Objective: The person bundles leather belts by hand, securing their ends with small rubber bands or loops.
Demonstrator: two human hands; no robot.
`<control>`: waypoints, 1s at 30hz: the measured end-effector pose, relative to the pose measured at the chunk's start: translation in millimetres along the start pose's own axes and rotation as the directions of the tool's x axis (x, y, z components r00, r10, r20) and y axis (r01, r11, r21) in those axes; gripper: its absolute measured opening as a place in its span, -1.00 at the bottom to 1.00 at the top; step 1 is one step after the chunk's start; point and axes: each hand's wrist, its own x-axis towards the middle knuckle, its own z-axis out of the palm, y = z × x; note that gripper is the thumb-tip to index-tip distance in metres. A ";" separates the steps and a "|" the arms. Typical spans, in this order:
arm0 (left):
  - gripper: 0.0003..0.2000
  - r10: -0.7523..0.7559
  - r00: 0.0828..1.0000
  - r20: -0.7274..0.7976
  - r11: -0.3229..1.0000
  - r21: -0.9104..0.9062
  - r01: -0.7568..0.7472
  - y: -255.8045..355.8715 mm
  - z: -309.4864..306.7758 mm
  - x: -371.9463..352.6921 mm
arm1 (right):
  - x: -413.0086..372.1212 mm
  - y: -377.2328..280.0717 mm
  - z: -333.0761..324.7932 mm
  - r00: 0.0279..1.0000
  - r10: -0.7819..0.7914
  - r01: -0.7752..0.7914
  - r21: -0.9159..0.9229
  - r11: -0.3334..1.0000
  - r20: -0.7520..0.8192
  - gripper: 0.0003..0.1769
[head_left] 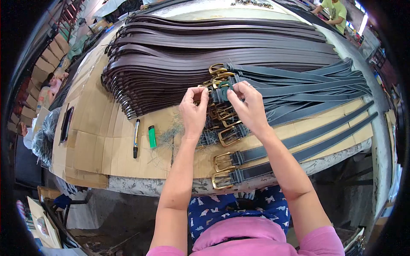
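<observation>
Both my hands work above a pile of dark belts [294, 89] with brass buckles and pale edge stitching. My left hand [195, 109] is closed in a pinch beside the buckle pile [224, 114]; whatever its fingertips hold is too small to make out. My right hand [250, 104] is closed on a small dark green looped handle [223, 90], which looks like that of small scissors; its blades are not visible. Two belts [290, 145] lie apart, nearer my body, their buckles [222, 161] pointing left.
A tall stack of dark brown straps [179, 59] fills the far side. A green lighter [152, 137], a marker pen [136, 138] and loose thread scraps [171, 135] lie on the cardboard [92, 149]. Other people [335, 15] are at the far right and left.
</observation>
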 end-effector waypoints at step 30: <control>-0.87 0.093 0.996 0.001 0.996 -0.001 -0.093 19.4 1.6 1.2 | 22.6 -4.1 6.4 0.984 0.084 -0.054 -0.188 0.981 0.156 -0.73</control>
